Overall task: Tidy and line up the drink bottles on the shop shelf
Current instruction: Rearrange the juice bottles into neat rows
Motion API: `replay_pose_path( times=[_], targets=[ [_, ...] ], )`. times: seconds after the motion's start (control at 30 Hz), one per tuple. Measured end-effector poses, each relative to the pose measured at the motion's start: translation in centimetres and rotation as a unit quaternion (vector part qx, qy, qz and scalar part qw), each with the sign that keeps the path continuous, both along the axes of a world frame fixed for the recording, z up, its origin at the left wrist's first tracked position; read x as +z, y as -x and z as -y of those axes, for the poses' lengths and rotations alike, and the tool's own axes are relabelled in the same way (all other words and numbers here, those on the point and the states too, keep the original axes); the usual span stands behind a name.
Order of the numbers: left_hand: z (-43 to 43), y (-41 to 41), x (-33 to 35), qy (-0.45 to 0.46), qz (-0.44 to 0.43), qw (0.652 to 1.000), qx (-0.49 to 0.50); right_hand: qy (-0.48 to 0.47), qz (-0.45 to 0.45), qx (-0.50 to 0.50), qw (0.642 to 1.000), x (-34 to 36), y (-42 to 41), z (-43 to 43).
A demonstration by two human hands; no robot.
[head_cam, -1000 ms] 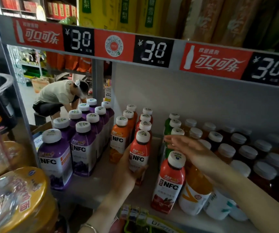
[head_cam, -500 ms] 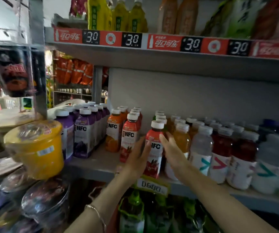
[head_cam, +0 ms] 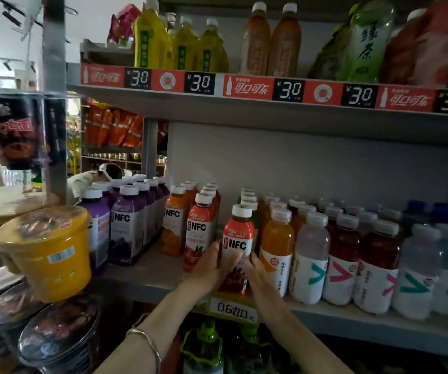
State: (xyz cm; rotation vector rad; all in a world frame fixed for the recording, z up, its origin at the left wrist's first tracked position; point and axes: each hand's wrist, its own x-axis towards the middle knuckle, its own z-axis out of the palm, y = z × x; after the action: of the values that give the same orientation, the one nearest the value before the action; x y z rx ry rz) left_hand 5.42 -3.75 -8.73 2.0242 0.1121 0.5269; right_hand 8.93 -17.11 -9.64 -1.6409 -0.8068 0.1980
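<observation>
Head view: both hands have closed in on the front red NFC bottle (head_cam: pixel 238 245), where half a second ago they were only reaching for it. The left hand (head_cam: pixel 212 267) wraps its left side, and the right hand (head_cam: pixel 258 273) presses its right side. The bottle stands upright at the front edge of the shelf (head_cam: pixel 147 276), ahead of the second red NFC bottle (head_cam: pixel 200 233) and beside the orange bottle (head_cam: pixel 276 247). It looks ready to be squared into its row.

Red NFC bottle (head_cam: pixel 238 247) (white cap, black lettering) beside orange bottle (head_cam: pixel 276 247); purple bottles (head_cam: pixel 127 228) farther left.
</observation>
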Motion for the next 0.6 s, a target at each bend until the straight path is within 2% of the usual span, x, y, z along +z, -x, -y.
replay_pose_path(
  times=[0.17, 0.27, 0.47, 0.6],
  targets=[
    [-1.4, -1.0, 0.9, -0.014, -0.026, 1.000, 0.001, -0.020, -0.042, 0.037, 0.998, -0.7, -0.7, -0.1],
    [-1.8, -1.3, 1.2, -0.017, -0.017, 1.000, 0.004, -0.035, -0.020, 0.037, 0.998, -1.2, -0.6, -0.3],
    [-1.1, -0.5, 1.6, 0.032, 0.096, 0.995, 0.004, -0.041, -0.003, 0.043, 0.998, 0.1, -0.1, 0.1],
    [-0.2, 0.9, 4.1, 0.073, 0.155, 0.985, 0.036, -0.080, 0.013, 0.065, 0.995, 2.9, 1.0, 0.7]
  ],
)
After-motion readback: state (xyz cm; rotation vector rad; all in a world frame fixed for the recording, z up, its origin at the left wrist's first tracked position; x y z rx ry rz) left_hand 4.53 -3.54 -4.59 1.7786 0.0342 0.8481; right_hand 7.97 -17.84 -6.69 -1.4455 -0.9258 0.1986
